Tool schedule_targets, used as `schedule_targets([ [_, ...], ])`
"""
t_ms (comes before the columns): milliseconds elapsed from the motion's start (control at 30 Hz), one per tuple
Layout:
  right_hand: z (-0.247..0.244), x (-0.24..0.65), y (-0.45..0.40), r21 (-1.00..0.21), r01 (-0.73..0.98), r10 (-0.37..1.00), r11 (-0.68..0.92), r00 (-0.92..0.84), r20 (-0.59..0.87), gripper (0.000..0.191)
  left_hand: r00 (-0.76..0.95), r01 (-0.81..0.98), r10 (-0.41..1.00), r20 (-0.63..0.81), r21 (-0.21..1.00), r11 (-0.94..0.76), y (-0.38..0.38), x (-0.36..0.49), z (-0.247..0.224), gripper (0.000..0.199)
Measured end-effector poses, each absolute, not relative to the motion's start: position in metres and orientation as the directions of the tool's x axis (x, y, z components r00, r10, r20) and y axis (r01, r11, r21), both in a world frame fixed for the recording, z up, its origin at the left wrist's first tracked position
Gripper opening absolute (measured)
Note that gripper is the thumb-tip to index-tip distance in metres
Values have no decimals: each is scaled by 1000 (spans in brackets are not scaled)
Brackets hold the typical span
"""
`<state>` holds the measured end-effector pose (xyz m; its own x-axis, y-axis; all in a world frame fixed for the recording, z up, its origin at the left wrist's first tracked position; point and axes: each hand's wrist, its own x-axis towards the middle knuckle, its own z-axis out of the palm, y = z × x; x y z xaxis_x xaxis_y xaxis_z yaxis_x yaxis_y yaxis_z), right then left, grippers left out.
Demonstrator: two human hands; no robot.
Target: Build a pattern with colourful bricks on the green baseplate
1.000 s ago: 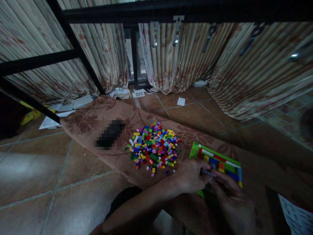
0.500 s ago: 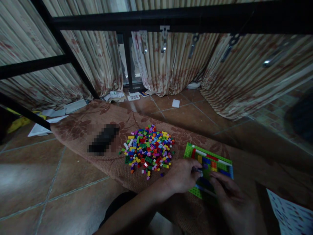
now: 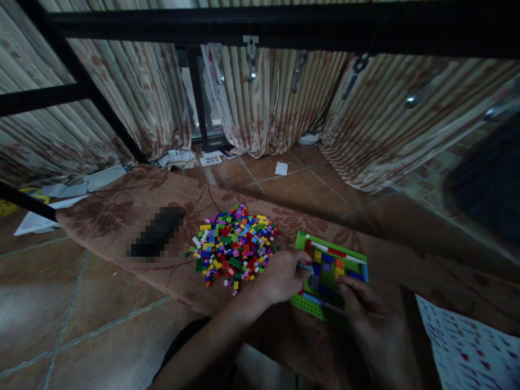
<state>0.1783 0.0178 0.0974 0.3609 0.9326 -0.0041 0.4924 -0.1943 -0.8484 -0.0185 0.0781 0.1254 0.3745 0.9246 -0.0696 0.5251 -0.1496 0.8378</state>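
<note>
- Brick pile [image 3: 235, 246]: many loose.
- Green baseplate [image 3: 311, 307], right of the pile: partly built, studs bare.
- Right hand [image 3: 371, 311], over baseplate: cannot tell if fingers grip.
- Left hand [image 3: 286, 276]: fingers clamped on greyish brick [image 3: 305, 267], apparently unattached.

On the bench [image 3: 320, 219], a pile of toy bricks [image 3: 238, 246] lies mid-length, with a blurred-out object [image 3: 156, 233] at its nine o'clock. A studded baseplate [image 3: 311, 307] sits between three and four o'clock, left fingers [image 3: 302, 255] at its nine, right fingers [image 3: 359, 287] at its four. A printed sheet [image 3: 471, 341] lies farther toward four; curtains [image 3: 264, 108] hang at twelve, behind the bench.
</note>
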Motion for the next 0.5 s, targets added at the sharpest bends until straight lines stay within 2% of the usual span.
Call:
schedule_targets([
  [167,97,186,17,-854,495,906,-159,417,73,39,283,574,958,-52,809,-126,89,-35,128,28],
  [400,93,208,18,-828,515,853,-222,514,91,40,206,722,977,-57,683,-112,98,-47,122,27],
  [500,99,216,19,-828,509,818,-235,564,115,40,162,743,985,-55,664,-85,103,-52,121,27],
])
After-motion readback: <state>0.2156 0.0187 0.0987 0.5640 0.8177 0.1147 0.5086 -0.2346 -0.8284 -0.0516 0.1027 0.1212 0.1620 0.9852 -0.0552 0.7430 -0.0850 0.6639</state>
